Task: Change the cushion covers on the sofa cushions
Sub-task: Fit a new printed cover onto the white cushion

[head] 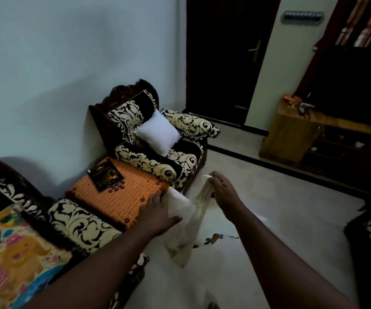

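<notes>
While it hangs slack between 2 outstretched arms, the cream cushion cover [189, 221] droops above the pale floor [280, 219], just right of the orange side table [117, 197] and near the middle of the view. The left hand [157, 212] grasps the cover's left part, thumb on the cloth and fingers spread over it beside the table's near right corner. The right hand [224, 192] is clenched on the cover's upper edge, pinching a bunched fold at its fingertips, so the cloth sags from that fold down to a loose tail below the left wrist. Another piece of pale cloth with a small coloured print [215, 238] lies on the floor under the arms. On the side table rests a dark booklet [105, 175], tilted toward the wall. Farther off, against the wall, stands an armchair [157, 157] in black and cream scroll-patterned fabric, and a bare white cushion [157, 132] leans upright on its seat. At the near left, a sofa [77, 224] in the same fabric shows 1 padded arm next to the table, with a bright multicoloured cushion [14, 253] lying on its seat. At the far right stands a wooden cabinet [291, 134], beside a dark doorway [222, 59].
</notes>
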Demonstrator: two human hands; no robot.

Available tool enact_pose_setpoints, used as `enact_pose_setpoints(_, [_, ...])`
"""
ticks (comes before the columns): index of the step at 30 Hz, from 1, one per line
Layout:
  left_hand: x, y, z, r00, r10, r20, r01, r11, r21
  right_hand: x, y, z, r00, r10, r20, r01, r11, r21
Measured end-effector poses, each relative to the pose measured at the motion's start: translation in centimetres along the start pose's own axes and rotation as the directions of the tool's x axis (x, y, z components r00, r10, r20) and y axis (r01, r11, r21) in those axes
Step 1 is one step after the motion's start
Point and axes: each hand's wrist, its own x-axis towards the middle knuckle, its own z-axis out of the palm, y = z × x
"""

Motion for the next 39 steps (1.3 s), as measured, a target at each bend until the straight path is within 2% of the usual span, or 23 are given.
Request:
enact_pose_setpoints(3, [4.8,4.5,-1.6,0.983,0.118,-0.138,-0.125,0.991,-0.040,4.4,-1.2,-2.0,0.992,0.005,0.129,-0.006,1.000,0.006])
enact_pose_setpoints(6, [9.1,7.4,-3.3,0.943,0.211,-0.258,-0.213,0.977,0.021,8.0,-2.6,-3.1,0.977,-0.007,0.211,0.002,1.000,0.024])
enact_pose_setpoints(10, [13.4,8.5,-5.3,0.915,0.139,-0.380,-0.217,0.961,-0.169,12.4,-3.3,-5.1,0.988,-0.054,0.143,0.052,0.998,0.023])
enact_pose_setpoints(12, [15.8,7.7,-6.4,0.897,0.071,-0.437,-0.210,0.937,-0.279,15.1,-2.9,-6.5,0.990,-0.124,0.060,0.133,0.977,-0.169])
enact_pose_setpoints(14, [18.3,6.5,-7.7,0.880,-0.028,-0.475,-0.187,0.897,-0.400,17.9,-2.1,-7.7,0.979,-0.187,0.084,0.203,0.831,-0.518])
enact_pose_setpoints(16, [20.8,5.8,-9.0,0.860,-0.090,-0.503,-0.209,0.836,-0.507,20.4,-0.9,-8.2,0.970,-0.137,0.200,0.243,0.525,-0.816])
enact_pose_setpoints(17, [22.0,5.6,-9.5,0.848,-0.111,-0.519,-0.232,0.802,-0.550,21.5,-0.3,-8.1,0.965,-0.122,0.231,0.260,0.367,-0.893])
enact_pose_setpoints(18, [23.5,5.4,-10.1,0.834,-0.133,-0.535,-0.253,0.769,-0.586,22.8,0.5,-7.9,0.962,-0.124,0.245,0.270,0.255,-0.928])
enact_pose_setpoints(19, [24.8,5.2,-10.6,0.822,-0.165,-0.545,-0.266,0.735,-0.624,23.9,0.9,-7.8,0.962,-0.132,0.239,0.262,0.201,-0.944])
enact_pose_setpoints(21, [27.7,4.5,-11.4,0.804,-0.273,-0.529,-0.254,0.646,-0.720,26.4,1.6,-7.9,0.977,-0.138,0.165,0.189,0.184,-0.965])
enact_pose_setpoints(24, [32.3,2.3,-12.4,0.769,-0.493,-0.406,-0.144,0.487,-0.862,30.8,2.1,-8.8,0.996,-0.079,-0.033,-0.017,0.197,-0.980])
enact_pose_setpoints(26, [35.0,0.9,-13.0,0.741,-0.578,-0.342,-0.083,0.427,-0.900,33.8,2.2,-9.3,0.984,-0.017,-0.179,-0.169,0.260,-0.951])
enact_pose_setpoints(28, [37.5,-0.2,-13.2,0.731,-0.607,-0.311,-0.023,0.434,-0.901,37.0,2.1,-9.3,0.960,0.017,-0.279,-0.263,0.398,-0.879])
enact_pose_setpoints(29, [38.6,-0.6,-13.1,0.729,-0.621,-0.287,0.014,0.432,-0.902,38.7,2.1,-9.2,0.947,0.031,-0.320,-0.290,0.507,-0.812])
enact_pose_setpoints(31, [40.8,-1.1,-12.7,0.720,-0.659,-0.215,0.097,0.404,-0.910,42.2,1.9,-8.5,0.919,0.091,-0.383,-0.316,0.749,-0.582])
enact_pose_setpoints(33, [43.2,-1.1,-12.3,0.712,-0.695,-0.106,0.184,0.330,-0.926,45.7,1.6,-7.5,0.891,0.162,-0.424,-0.324,0.882,-0.343])
enact_pose_setpoints(34, [44.4,-1.0,-12.2,0.708,-0.704,-0.052,0.220,0.290,-0.932,47.4,1.4,-7.0,0.880,0.183,-0.438,-0.318,0.912,-0.259])
enact_pose_setpoints(36, [46.6,-0.7,-12.1,0.698,-0.716,0.005,0.287,0.273,-0.918,50.7,1.0,-6.6,0.872,0.188,-0.452,-0.287,0.944,-0.161])
enact_pose_setpoints(38, [49.0,-0.3,-12.2,0.679,-0.734,0.008,0.342,0.306,-0.888,54.2,0.9,-7.1,0.890,0.155,-0.428,-0.253,0.950,-0.183])
enact_pose_setpoints(39, [50.1,-0.1,-12.3,0.663,-0.749,-0.015,0.376,0.351,-0.858,56.1,1.0,-7.6,0.911,0.112,-0.397,-0.231,0.936,-0.267])
